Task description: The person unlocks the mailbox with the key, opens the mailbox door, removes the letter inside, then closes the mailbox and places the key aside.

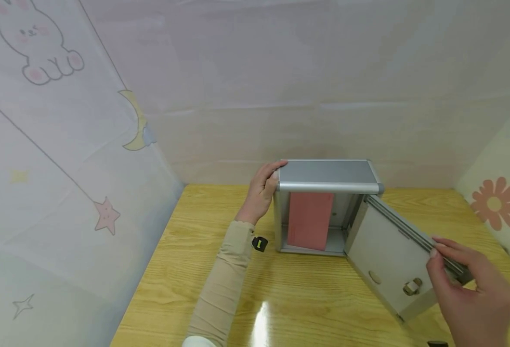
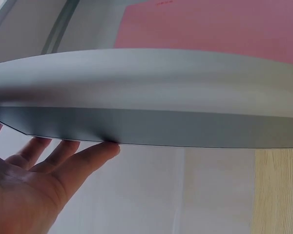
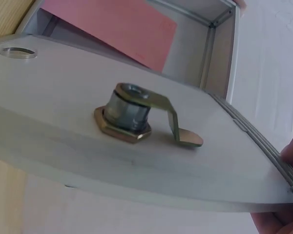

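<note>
A grey metal lock box stands upright on the table, its front door swung out to the right. Inside, a pink-red sheet or envelope leans against the back wall. My left hand rests on the box's upper left corner, fingers extended along the rear edge of the top. With thumb and fingers, my right hand pinches the door's free upper corner. On the door's inner face sits a cam lock with a bent brass-coloured tongue, and a round hole shows farther along.
The wood-grain table carries the box near its back edge. Printed cloth walls rise behind and at both sides. A small dark strap piece is at my left wrist.
</note>
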A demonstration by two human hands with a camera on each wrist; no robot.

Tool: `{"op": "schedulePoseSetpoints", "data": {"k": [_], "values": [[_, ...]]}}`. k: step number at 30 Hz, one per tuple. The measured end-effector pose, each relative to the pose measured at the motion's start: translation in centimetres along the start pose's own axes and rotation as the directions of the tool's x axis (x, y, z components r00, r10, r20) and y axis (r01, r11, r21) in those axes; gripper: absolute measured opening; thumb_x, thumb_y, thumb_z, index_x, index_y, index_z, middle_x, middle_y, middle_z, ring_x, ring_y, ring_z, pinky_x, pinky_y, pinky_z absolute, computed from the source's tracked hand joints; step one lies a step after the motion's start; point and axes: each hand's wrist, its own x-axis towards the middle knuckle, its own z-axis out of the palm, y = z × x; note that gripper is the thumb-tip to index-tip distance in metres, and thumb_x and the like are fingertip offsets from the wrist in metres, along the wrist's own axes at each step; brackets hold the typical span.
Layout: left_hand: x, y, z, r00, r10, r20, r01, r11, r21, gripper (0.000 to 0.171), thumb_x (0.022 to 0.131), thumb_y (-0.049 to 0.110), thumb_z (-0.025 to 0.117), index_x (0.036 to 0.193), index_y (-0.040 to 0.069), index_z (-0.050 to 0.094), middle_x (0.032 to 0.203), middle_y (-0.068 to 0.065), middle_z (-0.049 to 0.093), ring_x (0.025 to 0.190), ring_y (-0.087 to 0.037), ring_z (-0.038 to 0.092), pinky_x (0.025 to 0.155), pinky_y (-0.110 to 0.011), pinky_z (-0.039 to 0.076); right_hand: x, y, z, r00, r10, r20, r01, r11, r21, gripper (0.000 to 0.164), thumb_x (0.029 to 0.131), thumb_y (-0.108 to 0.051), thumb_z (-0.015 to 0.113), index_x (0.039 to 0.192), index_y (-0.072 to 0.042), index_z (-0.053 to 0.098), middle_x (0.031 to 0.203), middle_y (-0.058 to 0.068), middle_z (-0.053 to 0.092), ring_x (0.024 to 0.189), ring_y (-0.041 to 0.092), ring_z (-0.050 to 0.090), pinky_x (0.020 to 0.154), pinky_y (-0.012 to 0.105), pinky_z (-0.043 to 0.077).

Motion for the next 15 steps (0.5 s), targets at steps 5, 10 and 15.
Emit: {"op": "schedulePoseSetpoints", "data": {"k": [5, 10, 15], "values": [[0.0, 0.0, -0.1, 1.000, 0.005, 0.012, -0.005, 1.000, 0.006, 0.066, 0.097, 0.063, 0.024, 0.143, 0.021, 0.046, 0.136, -0.005, 0.046, 0.112, -0.019, 0.048, 0.092, -0.041, 0.042, 0.4, 0.7, -0.7, 0.995, 0.088, 0.054, -0.081, 0.989, -0.120, 0.020, 0.085, 0.002, 0.064, 0.103, 0.008, 0.070, 0.109, -0.007, 0.066, 0.097, -0.013, 0.054, 0.082, 0.008, 0.039], [-0.1, 0.6, -0.3, 0.999, 0.026, 0.025, -0.026, 1.000, -0.015, 0.054, 0.104, 0.046, 0.029, 0.142, 0.012, 0.045, 0.135, -0.013, 0.046, 0.110, -0.026, 0.048, 0.090, -0.044, 0.042, 0.8, 1.1, -0.9, 0.993, 0.107, 0.054, -0.096, 0.980, -0.175, 0.023, 0.088, -0.006, 0.061, 0.102, 0.010, 0.070, 0.108, -0.017, 0.062, 0.096, -0.016, 0.051, 0.082, 0.008, 0.038], [-0.2, 2.5, -0.8, 0.999, 0.016, 0.031, -0.014, 0.999, -0.039, 0.060, 0.103, 0.048, 0.029, 0.140, 0.004, 0.045, 0.134, -0.017, 0.046, 0.108, -0.029, 0.048, 0.090, -0.043, 0.042, 1.1, 1.5, -0.9, 0.997, 0.063, 0.054, -0.053, 0.983, -0.174, 0.025, 0.089, -0.008, 0.059, 0.103, 0.011, 0.069, 0.108, -0.019, 0.061, 0.097, -0.017, 0.049, 0.087, 0.010, 0.038]]}}
